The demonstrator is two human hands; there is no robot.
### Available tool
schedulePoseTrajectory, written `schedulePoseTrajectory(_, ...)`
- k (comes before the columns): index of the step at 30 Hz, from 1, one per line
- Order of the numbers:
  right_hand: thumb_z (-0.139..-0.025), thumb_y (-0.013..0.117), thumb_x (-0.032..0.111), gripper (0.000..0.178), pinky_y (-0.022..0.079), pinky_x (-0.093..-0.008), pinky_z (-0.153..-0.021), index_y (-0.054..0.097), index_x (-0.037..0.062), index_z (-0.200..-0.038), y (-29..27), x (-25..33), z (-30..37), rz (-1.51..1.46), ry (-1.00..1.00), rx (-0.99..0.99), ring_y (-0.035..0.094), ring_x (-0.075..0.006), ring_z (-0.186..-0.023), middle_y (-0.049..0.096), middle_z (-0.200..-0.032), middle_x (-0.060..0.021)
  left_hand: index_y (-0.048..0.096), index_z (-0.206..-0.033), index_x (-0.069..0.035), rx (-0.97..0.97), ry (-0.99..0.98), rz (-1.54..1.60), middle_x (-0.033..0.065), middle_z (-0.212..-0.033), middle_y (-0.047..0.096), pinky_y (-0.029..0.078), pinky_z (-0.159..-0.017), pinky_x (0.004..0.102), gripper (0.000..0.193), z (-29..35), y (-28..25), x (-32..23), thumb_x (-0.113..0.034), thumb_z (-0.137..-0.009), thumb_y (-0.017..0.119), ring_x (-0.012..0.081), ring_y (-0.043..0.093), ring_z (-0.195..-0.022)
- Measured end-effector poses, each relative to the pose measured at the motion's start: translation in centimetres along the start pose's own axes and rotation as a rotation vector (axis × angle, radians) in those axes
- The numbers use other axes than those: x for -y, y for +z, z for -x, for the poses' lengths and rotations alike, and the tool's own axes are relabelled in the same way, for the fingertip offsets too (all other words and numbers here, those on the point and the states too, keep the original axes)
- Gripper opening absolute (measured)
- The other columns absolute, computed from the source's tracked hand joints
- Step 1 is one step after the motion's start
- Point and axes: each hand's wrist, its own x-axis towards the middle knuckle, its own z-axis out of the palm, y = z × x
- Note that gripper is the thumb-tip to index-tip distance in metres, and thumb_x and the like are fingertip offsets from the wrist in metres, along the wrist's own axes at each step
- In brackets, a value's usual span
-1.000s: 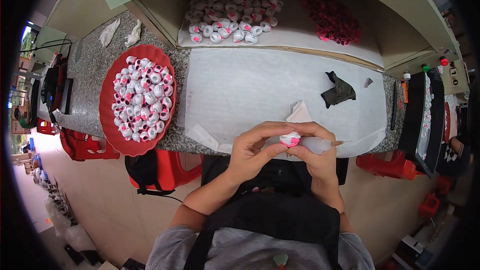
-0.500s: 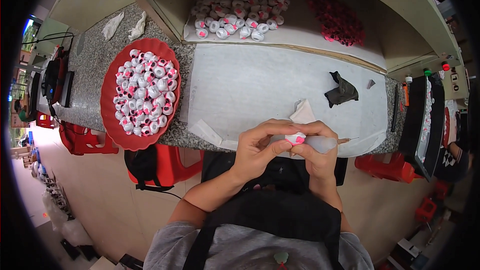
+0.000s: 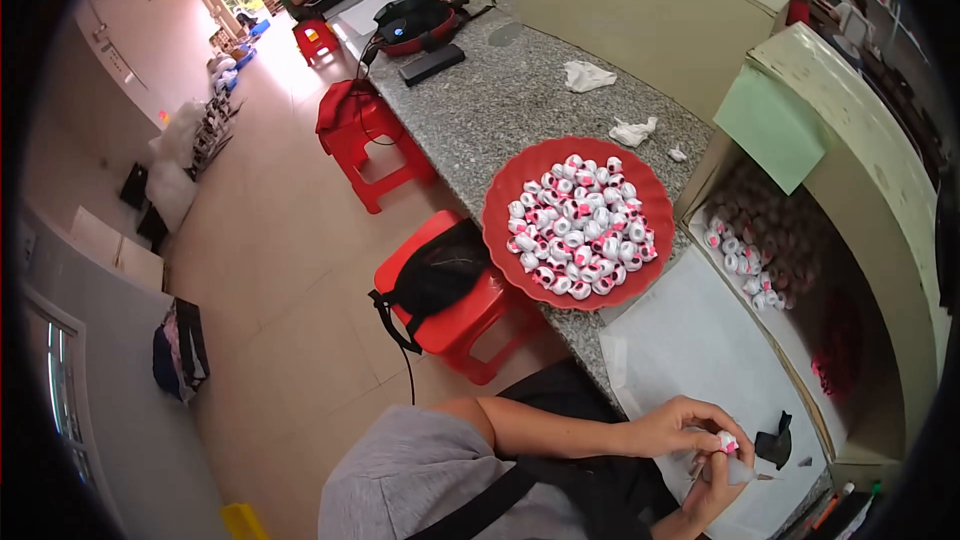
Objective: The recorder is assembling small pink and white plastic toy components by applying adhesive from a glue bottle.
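Both my hands are together over the white sheet (image 3: 655,345) at the lower right. My left hand (image 3: 672,430) pinches a small rounded white piece with pink patches (image 3: 727,443) between thumb and fingers. Right beside it, my right hand (image 3: 708,502) is closed around a translucent whitish object with a thin pointed tip (image 3: 741,473), perhaps a small squeeze bottle. Its fingers also come close to the small piece; whether they touch it I cannot tell. A red scalloped bowl (image 3: 497,240) on the granite counter is heaped with similar white and pink pieces.
A black scrap (image 3: 774,443) lies beyond my hands. More pieces (image 3: 745,262) fill the shelf, near a dark pink pile (image 3: 835,355). Crumpled tissues (image 3: 588,76) lie behind the bowl. A red stool (image 3: 470,325) bears a black bag (image 3: 440,275). Other people are farther off.
The view has swung to the left, so my hands and the bowl now appear farther right. My hands still hold the small piece and the translucent object.
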Motion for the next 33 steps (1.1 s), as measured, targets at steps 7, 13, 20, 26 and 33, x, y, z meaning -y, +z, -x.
schedulePoseTrajectory(7,-0.069,0.054,0.007,0.033,0.035,-0.0192,-0.054,0.043,-0.0025,-0.098,1.3,0.4,-0.4,-0.034,-0.041,-0.097,0.043,-0.01,-0.059,0.048,-0.077,-0.0079,0.051,-0.102,0.0,0.08,0.053,-0.132,0.0063,-0.088,0.055,0.042,-0.059,0.0215,0.024,-0.2,-0.6,0.1,-0.009,-0.08,0.049,0.0085,0.05,-0.066)
schedulePoseTrajectory(13,-0.07,0.057,0.007,0.03,0.04,-0.018,-0.053,0.047,-0.0043,-0.096,1.1,0.3,0.2,-0.099,-0.004,-0.146,0.05,-0.0124,-0.06,0.052,-0.077,-0.0102,0.05,-0.103,-0.001,0.065,0.019,-0.203,0.0063,-0.099,0.053,0.039,-0.078,0.0261,0.026,0.0,0.0,0.1,-0.009,-0.079,0.05,0.012,0.048,-0.093)
schedulePoseTrajectory(20,-0.065,0.06,0.003,0.024,0.043,-0.0212,-0.057,0.056,-0.0015,-0.089,0.6,0.6,-0.5,-0.042,0.045,-0.124,0.052,-0.0116,-0.067,0.053,-0.076,-0.0062,0.05,-0.1,0.005,-0.063,-0.146,-0.176,0.0122,-0.092,0.055,0.044,-0.072,0.0275,0.025,-0.3,0.0,0.5,-0.004,-0.077,0.05,0.016,0.054,-0.081)
schedulePoseTrajectory(26,-0.072,0.056,0.008,0.024,0.04,-0.0187,-0.054,0.053,0.0019,-0.095,0.6,0.7,-1.4,-0.066,-0.016,0.062,0.048,-0.0062,-0.063,0.05,-0.072,-0.0015,0.05,-0.095,0.005,-0.259,0.064,-0.284,0.0132,-0.09,0.054,0.042,-0.072,0.027,0.024,0.0,-0.8,1.4,0.001,-0.072,0.052,0.0168,0.053,-0.082)
schedulePoseTrajectory(33,-0.071,0.058,0.011,0.026,0.039,-0.0184,-0.055,0.053,0.0023,-0.095,-0.6,1.5,0.4,-0.13,0.031,0.072,0.046,-0.0062,-0.063,0.049,-0.07,-0.0011,0.05,-0.094,0.002,-0.062,0.004,-0.129,0.0101,-0.084,0.053,0.043,-0.065,0.0245,0.024,-0.1,-0.7,2.5,-0.005,-0.072,0.057,0.0147,0.051,-0.074)
